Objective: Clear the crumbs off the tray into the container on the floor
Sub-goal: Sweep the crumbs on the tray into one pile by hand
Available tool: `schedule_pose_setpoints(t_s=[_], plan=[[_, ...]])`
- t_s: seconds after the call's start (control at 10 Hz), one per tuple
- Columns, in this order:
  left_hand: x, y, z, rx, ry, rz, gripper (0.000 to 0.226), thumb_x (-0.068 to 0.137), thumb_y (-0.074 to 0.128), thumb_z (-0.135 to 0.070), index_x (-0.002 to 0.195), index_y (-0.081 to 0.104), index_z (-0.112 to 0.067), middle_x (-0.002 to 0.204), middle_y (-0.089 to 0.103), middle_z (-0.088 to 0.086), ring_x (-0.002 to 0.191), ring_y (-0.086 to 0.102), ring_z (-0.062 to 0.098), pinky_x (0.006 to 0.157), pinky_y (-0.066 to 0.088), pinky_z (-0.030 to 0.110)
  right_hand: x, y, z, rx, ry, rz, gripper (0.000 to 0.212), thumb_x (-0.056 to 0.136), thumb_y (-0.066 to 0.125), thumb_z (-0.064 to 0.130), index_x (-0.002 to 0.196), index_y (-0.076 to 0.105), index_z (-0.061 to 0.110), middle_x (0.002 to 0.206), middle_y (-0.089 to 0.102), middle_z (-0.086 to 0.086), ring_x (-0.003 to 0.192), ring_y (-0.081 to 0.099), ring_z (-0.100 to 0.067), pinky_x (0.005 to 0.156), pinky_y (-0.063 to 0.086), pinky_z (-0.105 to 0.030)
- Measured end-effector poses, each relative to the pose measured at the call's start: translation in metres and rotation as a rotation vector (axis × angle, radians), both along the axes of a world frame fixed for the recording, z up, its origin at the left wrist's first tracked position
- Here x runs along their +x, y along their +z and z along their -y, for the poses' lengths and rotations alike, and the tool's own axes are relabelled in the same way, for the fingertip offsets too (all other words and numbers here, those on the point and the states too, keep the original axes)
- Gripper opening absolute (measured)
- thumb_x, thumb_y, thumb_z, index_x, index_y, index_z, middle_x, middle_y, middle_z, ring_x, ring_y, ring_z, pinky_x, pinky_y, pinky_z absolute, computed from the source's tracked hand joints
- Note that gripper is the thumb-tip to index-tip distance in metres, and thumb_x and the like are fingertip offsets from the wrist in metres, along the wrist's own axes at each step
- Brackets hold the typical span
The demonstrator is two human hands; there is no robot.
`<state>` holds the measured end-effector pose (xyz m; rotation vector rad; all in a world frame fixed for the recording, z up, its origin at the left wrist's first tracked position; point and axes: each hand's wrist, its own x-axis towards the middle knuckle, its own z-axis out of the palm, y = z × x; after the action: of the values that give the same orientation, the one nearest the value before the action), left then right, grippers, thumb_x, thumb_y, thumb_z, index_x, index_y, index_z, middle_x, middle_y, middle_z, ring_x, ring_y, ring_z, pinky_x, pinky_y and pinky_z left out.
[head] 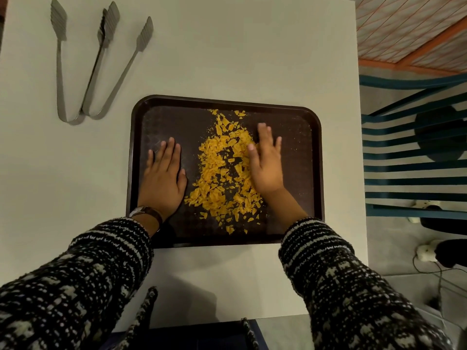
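Note:
A dark brown tray (298,114) lies on the white table (227,46) in front of me. Yellow crumbs (222,170) are heaped in a band down its middle. My left hand (163,180) rests flat on the tray's left part, fingers apart, just left of the heap; a watch is on that wrist. My right hand (266,162) lies flat on the right edge of the heap, fingers spread, touching the crumbs. Neither hand holds anything. No container on the floor is visible.
Two metal tongs (98,72) lie on the table at the far left. A teal slatted chair (414,157) stands right of the table. A white power strip with cables (427,253) lies on the floor at the right.

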<state>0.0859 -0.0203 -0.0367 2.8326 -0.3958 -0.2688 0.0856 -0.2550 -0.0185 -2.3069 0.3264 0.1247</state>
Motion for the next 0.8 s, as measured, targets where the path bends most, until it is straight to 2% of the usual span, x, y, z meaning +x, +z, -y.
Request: schedule_pose_setpoints(t_s=[0.1, 0.2, 0.3, 0.4, 0.5, 0.6, 0.7, 0.8], plan=[[0.0, 0.0, 0.0, -0.002, -0.004, 0.004, 0.061, 0.093, 0.017, -0.034, 0.145, 0.021, -0.004, 0.155, 0.017, 0.012, 0.144, 0.008, 0.022, 0.113, -0.016, 0.024, -0.004, 0.004, -0.015, 0.154, 0.113, -0.021, 0.056, 0.097, 0.029, 0.046, 0.149, 0.017, 0.03, 0.155, 0.024, 0.001, 0.144, -0.003, -0.022, 0.115, 0.008, -0.042], [0.0, 0.0, 0.0, -0.004, -0.002, 0.009, 0.061, 0.093, 0.017, -0.033, 0.145, 0.021, -0.003, 0.155, 0.017, 0.012, 0.144, 0.008, 0.022, 0.114, -0.016, 0.024, -0.002, 0.006, 0.001, 0.139, -0.026, 0.062, 0.05, 0.1, 0.032, 0.036, 0.148, 0.025, 0.022, 0.155, 0.023, 0.0, 0.141, 0.0, -0.014, 0.117, 0.007, -0.04], [-0.001, 0.0, 0.0, -0.017, -0.004, -0.001, 0.06, 0.093, 0.019, -0.032, 0.145, 0.021, -0.003, 0.155, 0.017, 0.012, 0.144, 0.008, 0.022, 0.115, -0.013, 0.028, 0.011, 0.002, 0.039, -0.132, -0.078, 0.055, 0.056, 0.099, 0.029, 0.035, 0.147, 0.025, 0.008, 0.156, 0.019, -0.011, 0.146, 0.005, -0.022, 0.12, 0.001, -0.043], [-0.001, -0.001, 0.0, -0.019, -0.005, -0.002, 0.06, 0.093, 0.02, -0.032, 0.145, 0.022, -0.003, 0.155, 0.017, 0.012, 0.144, 0.009, 0.022, 0.116, -0.008, 0.032, 0.018, -0.01, 0.071, -0.38, 0.017, -0.068, 0.064, 0.097, 0.024, 0.044, 0.148, 0.018, 0.006, 0.158, 0.009, -0.016, 0.147, 0.001, -0.028, 0.119, -0.004, -0.041], [-0.001, -0.001, 0.0, -0.027, -0.002, -0.002, 0.059, 0.093, 0.021, -0.032, 0.144, 0.023, -0.003, 0.155, 0.019, 0.013, 0.144, 0.01, 0.023, 0.116, -0.01, 0.03, 0.013, -0.016, 0.08, -0.503, 0.029, -0.084, 0.068, 0.097, 0.025, 0.047, 0.149, 0.013, 0.004, 0.158, 0.003, -0.018, 0.147, -0.002, -0.03, 0.12, -0.003, -0.039], [-0.001, 0.0, 0.0, -0.021, -0.002, -0.004, 0.06, 0.093, 0.02, -0.032, 0.144, 0.024, -0.003, 0.155, 0.019, 0.013, 0.144, 0.011, 0.024, 0.116, -0.009, 0.031, 0.007, -0.02, 0.068, -0.534, -0.083, -0.105, 0.075, 0.095, 0.023, 0.051, 0.149, 0.007, 0.002, 0.157, 0.001, -0.02, 0.147, -0.003, -0.029, 0.119, -0.005, -0.036], [-0.001, 0.0, 0.0, -0.017, -0.005, -0.004, 0.059, 0.093, 0.021, -0.032, 0.144, 0.024, -0.003, 0.154, 0.019, 0.013, 0.144, 0.011, 0.024, 0.115, -0.013, 0.026, 0.013, -0.021, 0.048, -0.416, -0.228, -0.114, 0.074, 0.095, 0.024, 0.05, 0.149, 0.008, 0.001, 0.158, 0.003, -0.019, 0.147, -0.002, -0.028, 0.12, -0.004, -0.041], [0.0, 0.0, 0.001, -0.02, 0.0, -0.005, 0.059, 0.093, 0.021, -0.032, 0.144, 0.024, -0.003, 0.155, 0.018, 0.013, 0.144, 0.01, 0.024, 0.115, -0.011, 0.029, 0.015, -0.016, 0.035, -0.339, -0.205, -0.092, 0.074, 0.094, 0.022, 0.052, 0.149, 0.009, 0.003, 0.158, 0.006, -0.018, 0.147, 0.0, -0.028, 0.12, -0.003, -0.04]])
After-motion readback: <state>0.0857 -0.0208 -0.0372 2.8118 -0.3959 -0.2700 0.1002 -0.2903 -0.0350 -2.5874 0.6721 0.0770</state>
